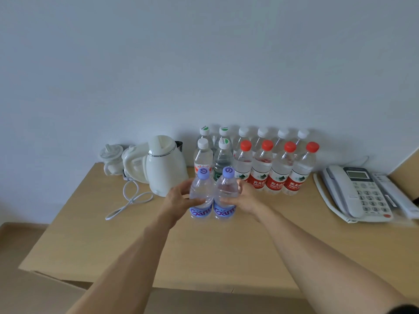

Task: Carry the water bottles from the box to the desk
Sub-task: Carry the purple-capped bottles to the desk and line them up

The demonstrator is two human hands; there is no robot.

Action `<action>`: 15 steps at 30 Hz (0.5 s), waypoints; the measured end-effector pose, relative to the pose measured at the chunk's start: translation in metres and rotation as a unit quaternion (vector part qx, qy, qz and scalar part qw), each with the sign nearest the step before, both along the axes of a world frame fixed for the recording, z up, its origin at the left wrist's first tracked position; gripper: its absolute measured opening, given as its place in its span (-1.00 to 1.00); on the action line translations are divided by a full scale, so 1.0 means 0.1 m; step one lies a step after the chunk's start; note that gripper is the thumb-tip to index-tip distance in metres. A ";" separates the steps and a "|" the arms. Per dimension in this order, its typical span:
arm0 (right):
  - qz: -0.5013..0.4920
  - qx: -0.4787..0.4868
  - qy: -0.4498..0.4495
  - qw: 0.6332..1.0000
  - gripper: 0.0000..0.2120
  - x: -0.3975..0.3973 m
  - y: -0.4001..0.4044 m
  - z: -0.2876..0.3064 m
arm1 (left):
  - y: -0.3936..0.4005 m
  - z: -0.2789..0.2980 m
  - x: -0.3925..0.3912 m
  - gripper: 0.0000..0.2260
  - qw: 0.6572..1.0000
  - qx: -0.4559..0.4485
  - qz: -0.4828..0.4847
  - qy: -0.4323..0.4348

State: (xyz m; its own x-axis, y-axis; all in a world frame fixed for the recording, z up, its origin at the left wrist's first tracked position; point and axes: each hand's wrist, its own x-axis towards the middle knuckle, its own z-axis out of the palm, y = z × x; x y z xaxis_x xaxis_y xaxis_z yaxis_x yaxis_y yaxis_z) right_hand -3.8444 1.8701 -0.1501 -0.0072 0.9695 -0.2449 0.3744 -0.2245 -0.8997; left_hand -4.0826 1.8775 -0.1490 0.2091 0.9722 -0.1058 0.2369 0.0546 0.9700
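Observation:
Two clear bottles with purple caps and blue labels stand side by side over the wooden desk (204, 250). My left hand (179, 200) grips the left purple-capped bottle (201, 196) and my right hand (246, 198) grips the right purple-capped bottle (226, 193). I cannot tell whether their bases touch the desk. Behind them, against the wall, several more bottles stand in rows: red-capped bottles (272, 168) in front and white-capped bottles (263, 133) behind. The box is out of view.
A white electric kettle (164, 164) with its loose cord (131, 200) stands to the left, with a second white kettle (133, 162) and a small white cup (112, 158) beside it. A desk phone (358, 191) sits at the right. The desk's front edge runs below my forearms.

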 end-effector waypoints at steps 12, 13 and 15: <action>-0.008 -0.010 -0.020 1.000 -0.42 -0.07 -0.01 -0.06 | 0.07 -0.14 -0.07 -0.49 1.000 -0.006 -0.024 0.013; -0.008 -0.008 -0.019 1.000 -0.40 -0.07 -0.01 -0.05 | 0.07 -0.13 -0.08 -0.49 0.999 -0.002 -0.028 0.030; -0.005 0.002 -0.023 1.000 -0.36 -0.08 -0.02 -0.05 | 0.07 -0.10 -0.10 -0.47 0.995 0.019 -0.036 0.086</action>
State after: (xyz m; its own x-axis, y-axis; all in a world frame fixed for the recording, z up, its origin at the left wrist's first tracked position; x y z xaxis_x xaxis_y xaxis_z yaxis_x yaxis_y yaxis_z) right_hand -3.8519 1.8686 -0.1552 0.0127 0.9703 -0.2417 0.4133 -0.2252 -0.8823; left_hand -4.0925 1.8846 -0.1587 0.2612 0.9591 -0.1093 0.4014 -0.0050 0.9159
